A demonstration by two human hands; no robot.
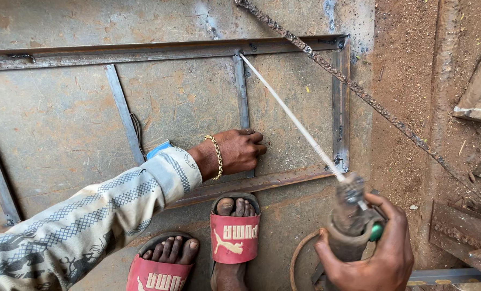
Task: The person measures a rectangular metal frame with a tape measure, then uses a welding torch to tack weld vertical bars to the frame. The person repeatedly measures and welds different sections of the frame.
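The right hand (372,253) (gripping an electrode holder (351,221)) is cut off by the lower edge; the left hand (237,151) hides part of a steel strip (241,86).

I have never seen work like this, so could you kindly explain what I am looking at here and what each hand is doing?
The picture comes from a camera on the person's head, looking down. A metal sheet lies on the ground, with a frame of flat steel bars on it. The left hand presses on one upright bar. The right hand grips a welding electrode holder, whose long pale rod reaches to the top of that bar. The person's feet in red sandals stand on the sheet.
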